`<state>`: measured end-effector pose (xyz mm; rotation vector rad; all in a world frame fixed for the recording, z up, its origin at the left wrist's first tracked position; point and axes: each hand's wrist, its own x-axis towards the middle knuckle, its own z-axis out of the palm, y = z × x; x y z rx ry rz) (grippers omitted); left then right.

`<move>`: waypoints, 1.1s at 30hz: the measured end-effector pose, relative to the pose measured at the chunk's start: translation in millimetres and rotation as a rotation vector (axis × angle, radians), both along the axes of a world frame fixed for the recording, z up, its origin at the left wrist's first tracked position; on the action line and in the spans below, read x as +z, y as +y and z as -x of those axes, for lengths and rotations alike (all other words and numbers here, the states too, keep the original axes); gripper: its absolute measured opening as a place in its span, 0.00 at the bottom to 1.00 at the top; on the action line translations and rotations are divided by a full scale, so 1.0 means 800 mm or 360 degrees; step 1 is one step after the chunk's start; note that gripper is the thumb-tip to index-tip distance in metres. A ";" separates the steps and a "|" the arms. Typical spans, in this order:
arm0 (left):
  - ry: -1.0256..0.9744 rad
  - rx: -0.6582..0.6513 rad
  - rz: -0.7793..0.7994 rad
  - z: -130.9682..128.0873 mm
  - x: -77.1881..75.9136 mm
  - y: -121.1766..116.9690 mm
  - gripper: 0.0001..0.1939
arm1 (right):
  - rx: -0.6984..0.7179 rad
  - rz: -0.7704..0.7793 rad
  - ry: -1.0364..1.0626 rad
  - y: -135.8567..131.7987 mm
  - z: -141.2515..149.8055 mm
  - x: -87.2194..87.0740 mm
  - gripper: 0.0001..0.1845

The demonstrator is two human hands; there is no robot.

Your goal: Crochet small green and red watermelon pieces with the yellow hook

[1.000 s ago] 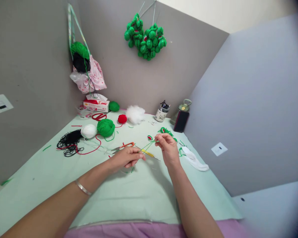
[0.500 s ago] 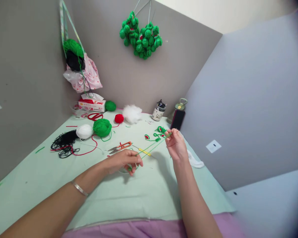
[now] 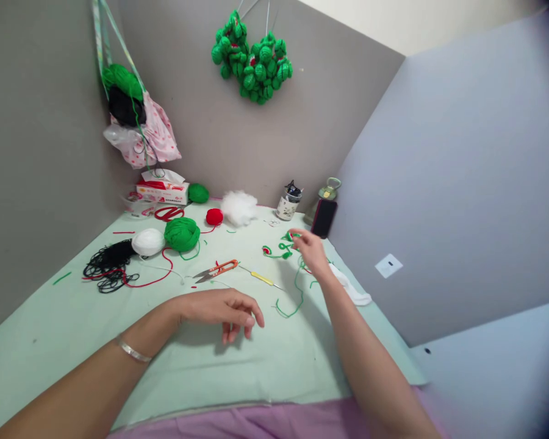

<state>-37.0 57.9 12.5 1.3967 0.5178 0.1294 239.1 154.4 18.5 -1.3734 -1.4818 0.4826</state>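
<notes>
My left hand (image 3: 238, 314) hovers low over the front middle of the table, its fingers loosely curled and apart, holding nothing. My right hand (image 3: 312, 251) reaches to the small crocheted pieces at the right, fingertips closed at the edge of a green crochet piece (image 3: 291, 236) with red and white on it. Its palm side is hidden. Beside it lie another red-centred green piece (image 3: 266, 250) and curled green stems. A loose green yarn strand (image 3: 297, 299) trails on the cloth below the right hand. A yellow-handled crochet hook (image 3: 261, 278) and orange thread snips (image 3: 217, 271) lie between the hands.
At the left are black yarn (image 3: 107, 265), a white yarn ball (image 3: 147, 242), a green yarn ball (image 3: 182, 234) and red scissors (image 3: 169, 213). White stuffing (image 3: 239, 208), a jar (image 3: 288, 204) and a phone (image 3: 324, 218) stand along the back. Green crocheted bundles (image 3: 256, 61) hang above.
The green yarn stretched between both hands has been let go and now lies on the table. My left hand has opened and lowered; my right hand has moved to the crochet pieces.
</notes>
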 end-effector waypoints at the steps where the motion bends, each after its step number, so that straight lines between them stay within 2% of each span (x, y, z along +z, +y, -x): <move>1: -0.0018 0.0104 -0.0034 -0.001 0.001 0.001 0.16 | 0.0030 0.0056 -0.0116 0.006 0.014 -0.013 0.06; 4: -0.0096 0.0435 -0.0101 -0.005 0.005 0.004 0.16 | 0.0012 0.0143 -0.0386 0.017 0.047 -0.044 0.01; 6: -0.0171 0.0637 -0.0146 -0.008 0.005 0.007 0.15 | 0.0015 0.0176 -0.0520 0.017 0.058 -0.052 0.02; 9: -0.0265 0.0971 -0.0211 -0.009 -0.001 0.014 0.15 | 0.0111 0.0158 -0.0658 0.002 0.069 -0.043 0.04; 13: -0.0322 0.1422 -0.0370 -0.007 -0.011 0.021 0.18 | 0.0366 0.0009 -0.0716 -0.048 0.086 -0.012 0.04; 15: -0.0347 0.1460 -0.0431 -0.007 -0.015 0.021 0.18 | 0.0592 -0.0168 -0.0695 -0.075 0.095 -0.002 0.05; 17: -0.0386 0.1401 -0.0415 -0.008 -0.017 0.019 0.16 | 0.0723 -0.0334 -0.0617 -0.095 0.103 0.001 0.04; 20: -0.0465 0.1381 -0.0319 -0.008 -0.017 0.015 0.13 | 0.0747 -0.0415 -0.0507 -0.107 0.107 -0.001 0.03; 24: -0.0610 0.1445 -0.0200 -0.008 -0.016 0.013 0.12 | 0.0674 -0.0282 -0.0299 -0.104 0.104 -0.002 0.07; 27: -0.0660 0.1429 -0.0159 -0.010 -0.015 0.011 0.11 | 0.0721 -0.0124 -0.0047 -0.101 0.103 -0.001 0.06; 33: -0.0542 0.1460 -0.0358 -0.014 -0.012 0.007 0.11 | 0.0774 0.0032 0.0193 -0.104 0.106 0.002 0.08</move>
